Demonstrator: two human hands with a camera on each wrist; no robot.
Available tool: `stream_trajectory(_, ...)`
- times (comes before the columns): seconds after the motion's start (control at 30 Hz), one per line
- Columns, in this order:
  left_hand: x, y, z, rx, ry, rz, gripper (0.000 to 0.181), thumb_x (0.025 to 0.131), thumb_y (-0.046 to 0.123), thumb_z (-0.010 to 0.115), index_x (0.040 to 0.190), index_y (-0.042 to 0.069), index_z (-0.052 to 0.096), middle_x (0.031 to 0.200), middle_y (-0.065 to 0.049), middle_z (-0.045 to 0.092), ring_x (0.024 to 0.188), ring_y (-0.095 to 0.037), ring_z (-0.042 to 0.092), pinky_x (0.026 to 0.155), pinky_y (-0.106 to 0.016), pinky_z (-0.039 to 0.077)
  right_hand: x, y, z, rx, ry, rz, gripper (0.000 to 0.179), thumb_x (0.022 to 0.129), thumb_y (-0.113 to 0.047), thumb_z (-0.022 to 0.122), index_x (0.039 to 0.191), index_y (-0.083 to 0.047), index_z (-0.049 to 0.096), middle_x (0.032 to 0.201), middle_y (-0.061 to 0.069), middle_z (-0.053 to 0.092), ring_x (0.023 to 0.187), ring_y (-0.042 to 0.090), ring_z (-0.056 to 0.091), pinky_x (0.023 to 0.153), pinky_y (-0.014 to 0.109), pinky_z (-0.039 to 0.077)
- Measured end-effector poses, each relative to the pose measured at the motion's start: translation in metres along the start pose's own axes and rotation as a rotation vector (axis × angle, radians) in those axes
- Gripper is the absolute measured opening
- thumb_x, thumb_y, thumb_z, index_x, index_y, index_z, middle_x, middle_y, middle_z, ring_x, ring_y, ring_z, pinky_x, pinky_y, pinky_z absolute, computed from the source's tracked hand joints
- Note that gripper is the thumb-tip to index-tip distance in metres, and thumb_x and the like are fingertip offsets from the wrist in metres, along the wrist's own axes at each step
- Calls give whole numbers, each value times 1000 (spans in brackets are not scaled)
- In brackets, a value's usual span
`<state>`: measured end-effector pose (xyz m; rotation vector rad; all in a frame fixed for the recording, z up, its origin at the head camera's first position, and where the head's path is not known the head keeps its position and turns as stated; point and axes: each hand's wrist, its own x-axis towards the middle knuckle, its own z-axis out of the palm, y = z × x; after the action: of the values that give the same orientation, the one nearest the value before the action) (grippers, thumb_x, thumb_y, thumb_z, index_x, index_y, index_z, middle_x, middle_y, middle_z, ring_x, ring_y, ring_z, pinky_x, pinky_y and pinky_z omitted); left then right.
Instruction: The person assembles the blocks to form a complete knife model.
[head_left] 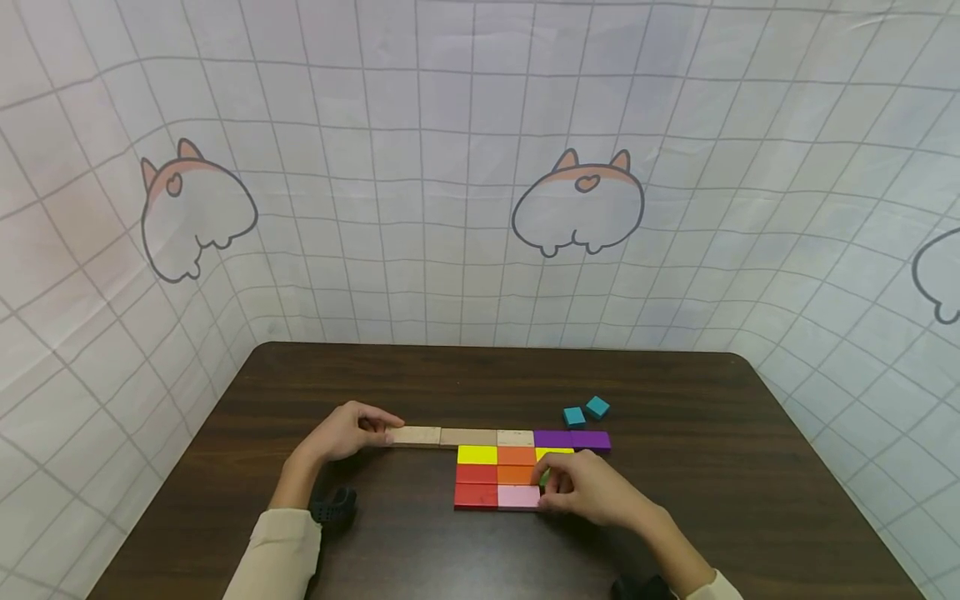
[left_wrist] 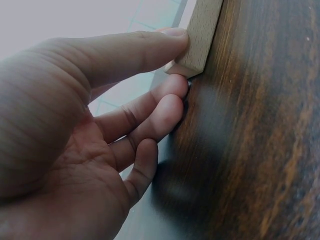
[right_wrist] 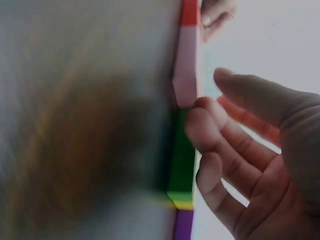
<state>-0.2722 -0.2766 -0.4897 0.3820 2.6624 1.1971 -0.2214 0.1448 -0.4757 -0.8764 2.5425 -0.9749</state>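
Observation:
A row of plain wooden blocks (head_left: 468,437) runs leftward from two purple blocks (head_left: 590,441). My left hand (head_left: 347,432) pinches the left end of the row; in the left wrist view the thumb presses the side of that end wooden block (left_wrist: 201,35). Below the row lie yellow (head_left: 477,455), orange (head_left: 516,456) and red blocks (head_left: 476,497), all flat and edge to edge. My right hand (head_left: 588,487) hovers at the right side beside a pink block (head_left: 518,497) and a green block (right_wrist: 182,155). Its thumb and fingers stand apart with nothing between them.
Two teal blocks (head_left: 573,417) sit apart behind the purple ones, one of them turned at an angle. The dark wood table (head_left: 405,550) ends at the back against a white grid-patterned curtain (head_left: 420,208).

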Motion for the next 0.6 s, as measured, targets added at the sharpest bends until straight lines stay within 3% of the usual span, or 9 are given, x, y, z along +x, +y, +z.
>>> stream_trajectory(0.13,0,0,0,-1,-3,2,23,93,17,77,115,15,79,89,-2,70,75,-18,53,66,-32,45,-3,9,-14,28,49,5,21,93,-22,77,110,-12,70,82,-7,65,69,4,57,63,23,50)
stream_trajectory(0.3,1,-1,-1,-1,-20,25,24,94,17,75,118,13,78,86,-4,68,72,-18,53,65,-31,45,-9,22,-33,14,207,4,22,94,-22,76,110,-8,71,82,-6,64,69,6,56,63,24,50)
stream_trajectory(0.43,0,-1,0,-3,-20,27,24,94,17,75,118,13,78,86,-4,68,74,-18,54,66,-32,46,-11,34,-47,27,337,49,22,94,-19,76,111,-7,71,82,-3,63,68,8,55,61,24,49)
stream_trajectory(0.6,0,-1,0,-5,-13,15,24,93,17,76,117,14,79,85,-3,68,74,-18,53,66,-32,45,-8,53,-61,28,438,75,25,94,-19,76,116,-6,69,87,0,65,70,10,57,62,25,48)
